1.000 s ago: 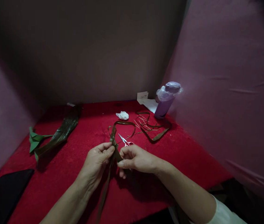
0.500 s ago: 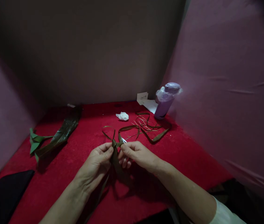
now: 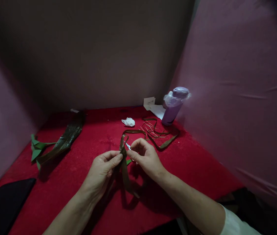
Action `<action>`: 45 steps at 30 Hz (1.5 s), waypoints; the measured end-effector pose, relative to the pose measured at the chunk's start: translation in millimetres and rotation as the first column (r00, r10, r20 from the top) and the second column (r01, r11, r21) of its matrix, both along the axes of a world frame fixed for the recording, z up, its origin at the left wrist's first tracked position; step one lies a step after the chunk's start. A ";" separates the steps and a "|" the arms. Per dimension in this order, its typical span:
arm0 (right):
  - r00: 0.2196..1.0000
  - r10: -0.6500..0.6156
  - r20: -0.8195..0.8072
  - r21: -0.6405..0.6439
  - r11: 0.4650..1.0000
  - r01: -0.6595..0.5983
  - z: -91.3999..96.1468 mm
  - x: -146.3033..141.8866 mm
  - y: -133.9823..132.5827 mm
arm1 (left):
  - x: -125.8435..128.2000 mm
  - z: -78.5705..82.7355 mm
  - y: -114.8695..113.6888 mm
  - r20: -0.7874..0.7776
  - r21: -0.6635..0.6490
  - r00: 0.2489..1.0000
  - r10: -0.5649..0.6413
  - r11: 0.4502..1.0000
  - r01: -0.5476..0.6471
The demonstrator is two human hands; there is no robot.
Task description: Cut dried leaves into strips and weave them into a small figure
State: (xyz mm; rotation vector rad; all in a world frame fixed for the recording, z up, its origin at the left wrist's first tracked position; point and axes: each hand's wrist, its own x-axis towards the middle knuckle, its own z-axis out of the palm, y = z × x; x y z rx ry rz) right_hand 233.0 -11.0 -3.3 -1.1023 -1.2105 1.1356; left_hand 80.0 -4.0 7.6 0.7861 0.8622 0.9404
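Note:
My left hand [image 3: 104,165] is closed, thumb and fingers pinching a folded dark green leaf strip [image 3: 125,173]. One end of the strip hangs below the grip, and a small loop stands up above it. My right hand [image 3: 145,158] is just to the right, its fingers curled and its thumb tip at the folded part; it seems to pinch the strip there, though the fingertips partly hide the contact. Scissors [image 3: 128,146] show behind the right fingertips, mostly covered. A bright green leaf bit [image 3: 129,162] shows between the hands.
On the red cloth [image 3: 79,182], long leaf strips [image 3: 169,142] curl beside several thin sticks [image 3: 153,130]. Crumpled white tissue [image 3: 128,122], white papers [image 3: 158,111] and a purple container [image 3: 171,112] stand farther back. At left are a folded leaf piece [image 3: 38,148] and a black flat object [image 3: 8,202].
The strip between my hands has turned, with a small loop now showing above the grip. My right hand's fingers have risen and curled more; my left hand has shifted slightly right.

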 end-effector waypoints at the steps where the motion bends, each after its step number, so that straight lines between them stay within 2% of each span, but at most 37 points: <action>1: 0.999 -0.018 0.040 0.037 0.999 0.016 -0.4 0.0 -0.2 | 0.2 -0.3 -0.3 -0.018 0.007 1.000 0.011 1.000 -0.011; 4: 0.990 0.024 0.140 0.073 0.997 -0.034 -1.5 -0.5 -1.3 | 0.5 -1.6 -1.7 -0.064 0.036 0.998 0.008 0.999 -0.006; 8: 0.989 0.044 0.140 0.084 0.995 -0.056 -3.2 -2.2 -2.5 | -0.2 -4.5 -2.8 -0.103 0.067 0.995 -0.005 0.998 0.012; 13: 0.984 0.013 0.175 0.077 0.997 -0.027 -4.8 -2.9 -2.3 | 0.7 -6.2 -3.2 -0.174 0.092 0.985 0.000 0.996 0.017; 19: 0.977 -0.053 0.207 0.031 0.998 0.047 -6.7 -3.4 -1.6 | 5.8 -5.9 -5.9 -0.290 0.178 0.955 0.059 0.984 -0.006; 21: 0.980 -0.037 0.196 0.017 0.999 0.034 -6.1 -2.6 -0.7 | 5.7 -7.1 -5.3 -0.280 0.170 0.958 0.053 0.985 -0.005; 25: 0.986 0.050 0.161 0.047 0.997 -0.059 -1.8 0.5 1.2 | 2.7 -8.3 -1.6 -0.159 0.074 0.987 0.011 0.997 0.001; 31: 0.984 0.016 0.178 0.098 0.995 -0.034 -1.4 0.1 1.1 | 0.5 -6.9 -0.8 -0.121 0.042 0.993 -0.005 0.999 0.010; 33: 0.982 -0.007 0.189 0.099 0.995 -0.012 -3.1 -0.8 0.5 | 1.1 -7.0 -2.2 -0.147 0.050 0.989 -0.008 0.999 0.015; 37: 0.970 -0.059 0.238 0.070 0.997 0.043 -4.8 -1.7 -0.5 | 3.5 -7.2 -4.6 -0.235 0.122 0.969 0.070 0.992 -0.042; 40: 0.964 -0.070 0.258 0.054 0.997 0.058 -4.9 -2.3 0.0 | 4.4 -7.5 -4.9 -0.276 0.157 0.959 0.059 0.988 -0.015; 42: 0.969 -0.050 0.241 0.064 0.997 0.035 -4.0 -2.1 1.1 | 3.9 -7.7 -3.9 -0.250 0.136 0.968 0.037 0.991 -0.003; 45: 0.978 -0.043 0.203 0.137 0.990 0.015 0.2 0.7 2.5 | 1.8 -5.7 -1.7 -0.121 0.053 0.992 0.022 0.998 -0.016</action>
